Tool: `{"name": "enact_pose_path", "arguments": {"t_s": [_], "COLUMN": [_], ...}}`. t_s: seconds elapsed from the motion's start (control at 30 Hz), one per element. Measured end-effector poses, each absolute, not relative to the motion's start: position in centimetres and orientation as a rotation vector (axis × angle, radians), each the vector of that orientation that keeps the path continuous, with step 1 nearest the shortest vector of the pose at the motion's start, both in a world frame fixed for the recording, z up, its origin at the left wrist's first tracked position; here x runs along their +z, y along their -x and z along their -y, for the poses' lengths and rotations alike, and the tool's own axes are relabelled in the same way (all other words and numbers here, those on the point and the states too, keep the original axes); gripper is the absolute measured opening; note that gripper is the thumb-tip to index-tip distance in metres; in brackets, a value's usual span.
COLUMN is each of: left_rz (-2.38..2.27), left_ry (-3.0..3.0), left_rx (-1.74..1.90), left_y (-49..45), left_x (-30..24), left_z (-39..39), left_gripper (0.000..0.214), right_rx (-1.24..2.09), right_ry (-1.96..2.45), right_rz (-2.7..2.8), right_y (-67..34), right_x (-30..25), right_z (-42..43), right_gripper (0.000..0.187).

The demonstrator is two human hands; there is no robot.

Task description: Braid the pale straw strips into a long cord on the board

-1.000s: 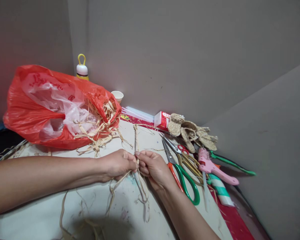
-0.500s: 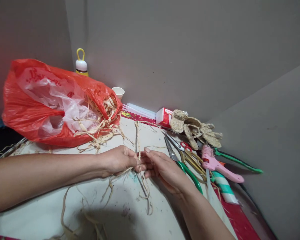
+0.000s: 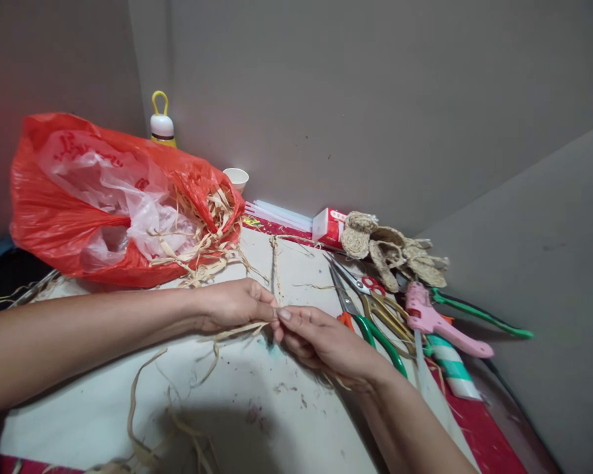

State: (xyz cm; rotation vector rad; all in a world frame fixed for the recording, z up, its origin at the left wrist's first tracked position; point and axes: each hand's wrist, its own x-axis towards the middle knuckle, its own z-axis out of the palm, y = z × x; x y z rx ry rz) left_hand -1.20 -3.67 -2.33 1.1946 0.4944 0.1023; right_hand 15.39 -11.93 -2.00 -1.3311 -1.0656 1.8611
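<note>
A thin braided cord of pale straw-like fibre [image 3: 276, 266] runs from the far part of the table toward me and ends between my fingers. My left hand [image 3: 240, 304] pinches the fibre strands at the near end of the braid. Beside it, fingertips touching, my right hand [image 3: 321, 339] also pinches the strands between thumb and forefinger. Loose fibre strands [image 3: 215, 349] trail out below my left hand toward the near side. The exact crossing of the strands is hidden by the fingers.
A red plastic bag [image 3: 69, 224] spills fibre at the left. To the right lie green-handled scissors [image 3: 383, 345], gold-handled scissors [image 3: 388, 322], a pink glue gun [image 3: 437, 322] and braided pieces [image 3: 390, 250]. A paper cup [image 3: 236, 178] and yellow bottle [image 3: 162, 125] stand behind.
My right hand has moved in against my left and now pinches at the braid's end. Strands that hung down in front of the hands are now drawn under my right hand.
</note>
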Motion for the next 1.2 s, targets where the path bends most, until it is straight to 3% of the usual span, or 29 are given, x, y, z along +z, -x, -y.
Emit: {"name": "enact_pose_path", "arguments": {"t_s": [0.47,0.8,1.2], "left_rz": [-0.467,-0.672,-0.866], "left_ry": [-1.205,-1.233,-2.109], "left_rx": [-0.124,-0.128,0.172], "left_y": [1.8,1.2,1.6], "left_x": [-1.0,-0.7,-1.8], "left_z": [2.4,4.2,7.0], "left_gripper": [0.011,0.012,0.013], "right_rx": [1.909,1.728,1.606], "right_ry": [1.239,1.419,1.374], "right_rz": [0.902,0.96,0.882], "right_y": [-15.7,-14.1,-12.7], "right_x": [-2.6,-2.8,-3.3], "right_z": [11.7,12.2,12.8], "right_gripper": [0.031,0.025,0.04]}}
